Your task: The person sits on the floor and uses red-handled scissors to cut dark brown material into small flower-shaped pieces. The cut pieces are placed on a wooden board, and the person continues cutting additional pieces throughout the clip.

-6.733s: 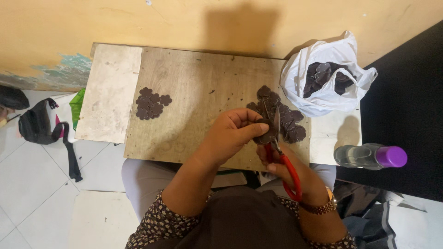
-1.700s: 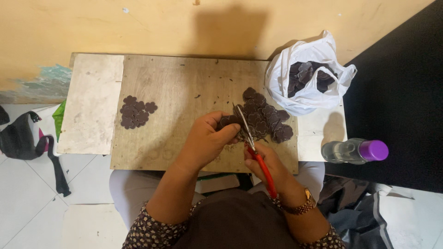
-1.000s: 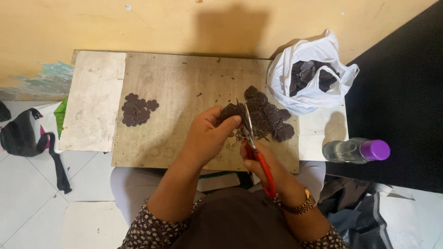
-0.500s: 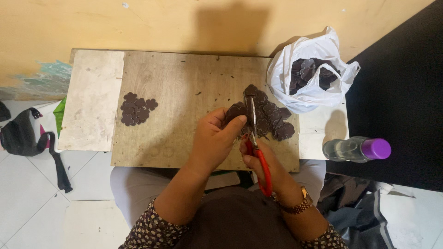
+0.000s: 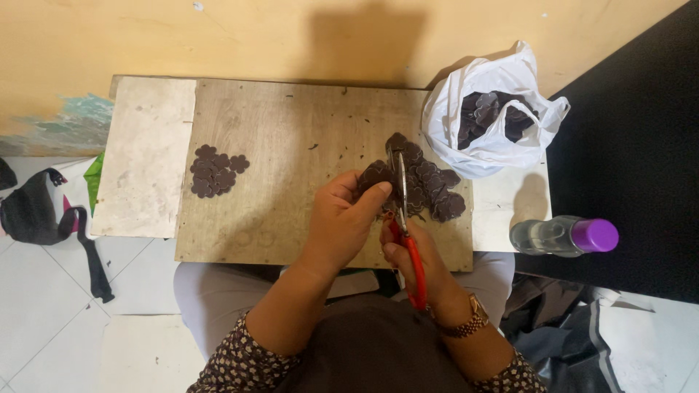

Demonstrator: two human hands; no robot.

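Two hands working mid-frame: left hand (image 5: pixel 348 218) pinching a dark flower-shaped cutout (image 5: pixel 373 177); right hand (image 5: pixel 419 266) gripping red-handled scissors (image 5: pixel 405 218), trimming its edge. Next calls for turning the piece.

White plastic bag (image 5: pixel 489 138) of dark pieces, clear bottle with purple cap (image 5: pixel 564 236), black bag (image 5: pixel 33 215) on tiled floor (image 5: pixel 51 306)

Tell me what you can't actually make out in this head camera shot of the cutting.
- Dark piece being cut: mostly hidden under the left hand.
- Right hand: its fingers are partly covered by the left hand and the red scissors.
- White bag: its folds hide most of what is inside.
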